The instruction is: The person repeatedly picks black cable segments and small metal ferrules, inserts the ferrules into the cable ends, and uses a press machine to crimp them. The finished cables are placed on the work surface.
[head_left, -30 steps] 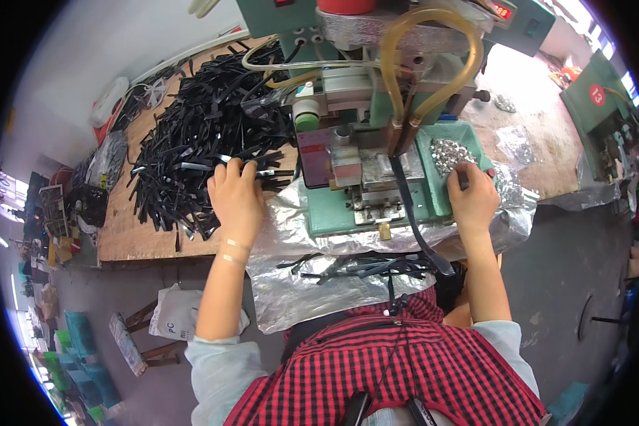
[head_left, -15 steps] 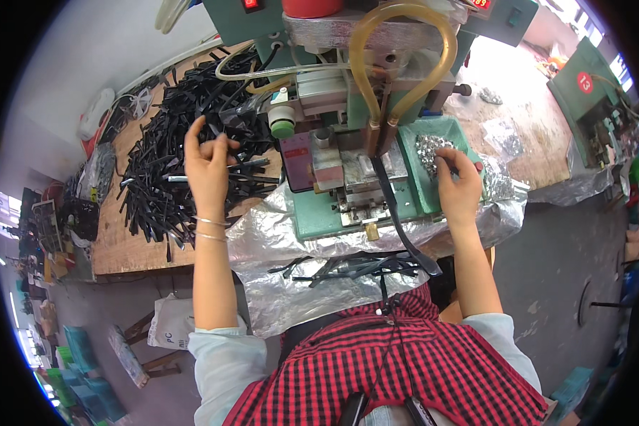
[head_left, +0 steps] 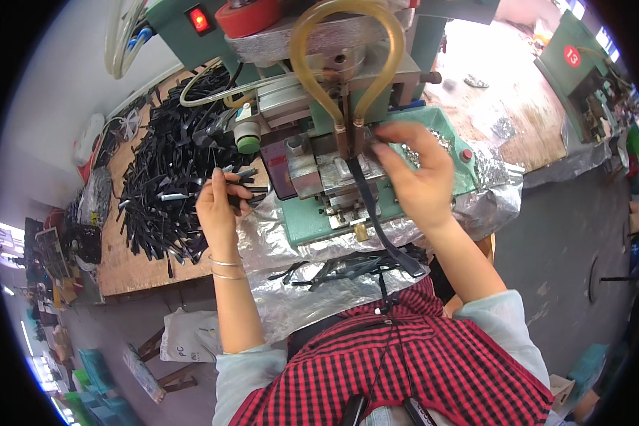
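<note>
Workshop bench, wooden top [head_left: 131, 259] on the left, crinkled foil sheet [head_left: 490, 206] under a green press machine [head_left: 319, 220] at centre.

Left hand [head_left: 216, 209]: fingertips [head_left: 220, 177] pinched together on one short black strap piece [head_left: 252, 190], held just beside the machine's left flank, over the edge of the foil. Two thin bangles on that wrist.

Right hand [head_left: 419, 177]: fingers [head_left: 387, 153] curled and closed at the press head, on or just above a long black strap [head_left: 380, 227] that runs from under the head down toward the lap. Whether a rivet sits between the fingertips cannot be told (too small).

Counts: hands 2; machine in use 1, second green machine [head_left: 582, 71] at far right 1; amber hose loop [head_left: 348, 64] 1; red lit switch [head_left: 199, 19] 1; green knob [head_left: 248, 138] 1. Loose black strap pieces [head_left: 167, 177] heaped on the wood: too many to count, dozens at least. Small metal bits [head_left: 433, 145] in the green tray: uncountable cluster.

Risks, as judged:
- Right fingertips lie very near the ram; a stroke fired now would pinch them.
- Long strap could sit skewed under the head and take a misplaced press.
- Pinched piece could drop into the foil folds.
</note>
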The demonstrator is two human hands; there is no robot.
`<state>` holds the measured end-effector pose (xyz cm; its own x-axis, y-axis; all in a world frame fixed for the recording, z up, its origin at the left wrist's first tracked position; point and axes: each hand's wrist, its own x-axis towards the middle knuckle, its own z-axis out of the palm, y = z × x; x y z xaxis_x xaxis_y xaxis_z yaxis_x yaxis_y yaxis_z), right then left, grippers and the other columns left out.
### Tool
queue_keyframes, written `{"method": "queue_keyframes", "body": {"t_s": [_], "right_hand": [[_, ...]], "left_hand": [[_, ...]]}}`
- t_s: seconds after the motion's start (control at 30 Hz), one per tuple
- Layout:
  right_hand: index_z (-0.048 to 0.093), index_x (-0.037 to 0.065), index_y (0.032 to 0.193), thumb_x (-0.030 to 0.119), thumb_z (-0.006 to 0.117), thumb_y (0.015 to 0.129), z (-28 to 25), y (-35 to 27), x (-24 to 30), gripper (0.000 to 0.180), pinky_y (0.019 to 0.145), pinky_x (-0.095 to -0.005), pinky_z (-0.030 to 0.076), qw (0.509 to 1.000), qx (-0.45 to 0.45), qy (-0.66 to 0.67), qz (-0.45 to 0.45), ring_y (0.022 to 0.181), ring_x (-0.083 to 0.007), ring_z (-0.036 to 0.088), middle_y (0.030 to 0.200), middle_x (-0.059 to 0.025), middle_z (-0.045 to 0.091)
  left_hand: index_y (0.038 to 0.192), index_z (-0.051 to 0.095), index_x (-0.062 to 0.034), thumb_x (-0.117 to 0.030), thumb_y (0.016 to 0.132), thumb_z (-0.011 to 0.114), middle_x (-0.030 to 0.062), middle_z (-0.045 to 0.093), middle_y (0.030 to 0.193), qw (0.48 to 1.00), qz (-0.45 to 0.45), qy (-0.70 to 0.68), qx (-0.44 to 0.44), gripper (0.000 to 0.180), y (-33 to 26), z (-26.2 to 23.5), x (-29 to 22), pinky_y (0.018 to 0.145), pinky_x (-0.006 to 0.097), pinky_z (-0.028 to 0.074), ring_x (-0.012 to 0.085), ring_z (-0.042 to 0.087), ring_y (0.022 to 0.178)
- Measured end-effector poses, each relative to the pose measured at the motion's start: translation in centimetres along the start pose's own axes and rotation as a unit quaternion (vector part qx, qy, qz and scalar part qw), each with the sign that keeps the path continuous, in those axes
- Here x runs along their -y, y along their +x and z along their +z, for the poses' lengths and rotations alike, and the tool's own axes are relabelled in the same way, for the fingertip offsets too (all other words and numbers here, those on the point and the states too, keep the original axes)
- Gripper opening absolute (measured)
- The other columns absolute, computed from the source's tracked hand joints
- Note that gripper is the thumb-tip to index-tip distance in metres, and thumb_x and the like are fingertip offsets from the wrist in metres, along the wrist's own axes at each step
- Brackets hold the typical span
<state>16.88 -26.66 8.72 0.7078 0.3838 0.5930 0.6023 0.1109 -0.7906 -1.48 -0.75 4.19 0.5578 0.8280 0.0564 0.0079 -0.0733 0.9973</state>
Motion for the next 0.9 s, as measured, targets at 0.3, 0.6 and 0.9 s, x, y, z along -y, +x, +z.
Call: {"method": "queue_keyframes", "body": {"t_s": [0.3,0.6,0.9], "right_hand": [[0.059,-0.003,0.129,-0.003,0.073,0.092,2.6,-0.7,0.9,0.040,0.097,-0.0297,0.052,0.965,-0.017,0.226,0.132,0.106,-0.0145,0.067,0.118,-0.0089,0.070],[0.054,-0.004,0.142,-0.002,0.063,0.093,-0.4,-1.0,4.4,0.050,0.107,-0.0361,0.048,0.988,0.082,0.100,0.082,0.121,-0.0243,0.065,0.133,-0.0137,0.067],[0.074,0.005,0.110,-0.001,0.063,0.092,-7.9,-3.8,-7.1,0.022,0.089,-0.0390,0.057,0.970,0.047,-0.237,0.029,0.100,-0.0323,0.075,0.103,-0.0148,0.077]], "left_hand": [[0.111,0.065,0.0047,0.000,0.103,0.062,0.0205,0.074,0.100,0.911,0.371,-0.168,0.064,0.009,-5.0,4.5,-9.9,0.061,0.022,0.055,0.0174,0.070,0.068],[0.097,0.074,-0.0015,0.004,0.083,0.076,0.0151,0.078,0.095,0.821,0.551,0.132,0.076,0.015,-5.8,8.3,-9.1,0.063,0.030,0.057,0.0228,0.075,0.075],[0.099,0.079,-0.0059,-0.008,0.077,0.080,0.0142,0.077,0.107,0.684,0.672,0.244,0.145,0.022,-6.6,11.3,-5.8,0.048,0.025,0.039,0.0099,0.055,0.054]]}}
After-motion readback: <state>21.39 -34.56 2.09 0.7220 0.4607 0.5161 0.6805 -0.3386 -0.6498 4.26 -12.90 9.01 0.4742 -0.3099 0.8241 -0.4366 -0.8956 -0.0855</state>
